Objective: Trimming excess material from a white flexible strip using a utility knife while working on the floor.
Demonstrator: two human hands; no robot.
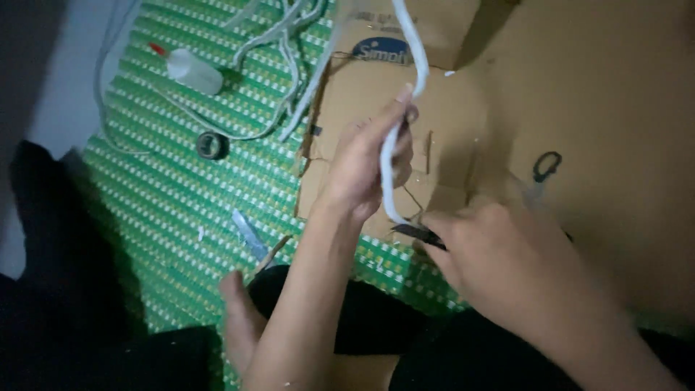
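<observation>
A person's left hand (362, 170) pinches a white cable (405, 108) that runs near-to-far through its grip, the cable's long axis rising toward the far edge above flattened cardboard (579, 108). The right hand (485, 242), clenched on a dark blade-like tool (418, 233), meets the cable's near, curved end, just right of a green woven mat (181, 195).

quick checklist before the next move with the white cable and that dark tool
1. Left hand grips the white flexible cable: ok.
2. Right hand holds the small dark tool at the cable's lower end: ok.
3. Tool's working edge visible: cannot tell, too dark.
4. Bare foot apart from the tool: ok.
5. Loose silver blade lies on the green woven mat near the foot: not ok.
6. Grey-handled scissors rest aside on the brown cardboard sheet: ok.
</observation>
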